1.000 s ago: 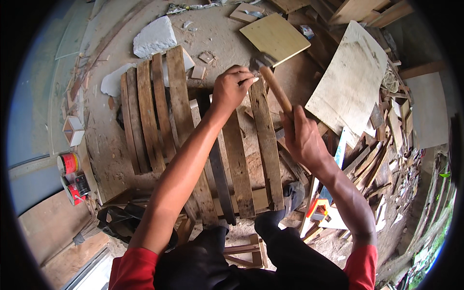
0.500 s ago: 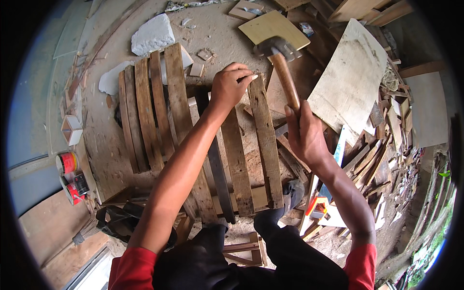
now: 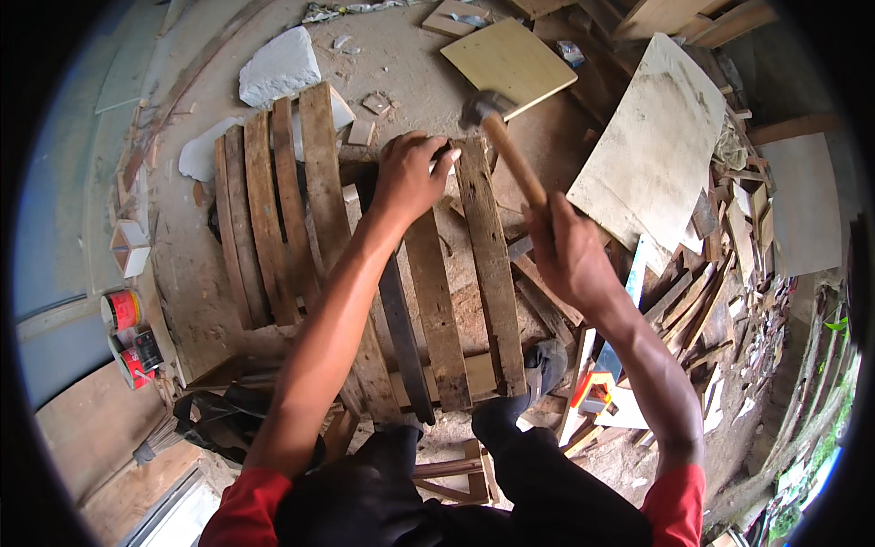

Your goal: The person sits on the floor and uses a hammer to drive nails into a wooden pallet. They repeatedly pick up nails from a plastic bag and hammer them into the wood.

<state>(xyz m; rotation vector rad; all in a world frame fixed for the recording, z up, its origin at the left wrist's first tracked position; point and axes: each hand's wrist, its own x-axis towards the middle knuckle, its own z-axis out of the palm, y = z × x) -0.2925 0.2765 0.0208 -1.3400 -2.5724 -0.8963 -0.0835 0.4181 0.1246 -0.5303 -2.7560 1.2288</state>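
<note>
My right hand [image 3: 574,251] is closed around the wooden handle of a hammer [image 3: 515,159]. The dark hammer head is above the far end of the rightmost slat [image 3: 490,264] of a slatted wooden frame. Close to that slat's far end is my left hand [image 3: 407,178], its fingers curled and its thumb stretched toward the slat. What the left fingers pinch, if anything, is hidden. Several worn slats, among them a brown one [image 3: 436,310] and a dark one [image 3: 401,328], run from far to near under my left forearm.
On the right lie a handsaw [image 3: 602,383] with an orange handle, a pale sheet [image 3: 661,146] and a heap of wood scraps [image 3: 693,310]. A yellowish board [image 3: 510,64] and a white block [image 3: 281,68] are at the back. Red cans [image 3: 123,310] stand at left.
The hammer head has swung down and to the left, closer to the slat end. My left hand has drawn back slightly to the left from that end.
</note>
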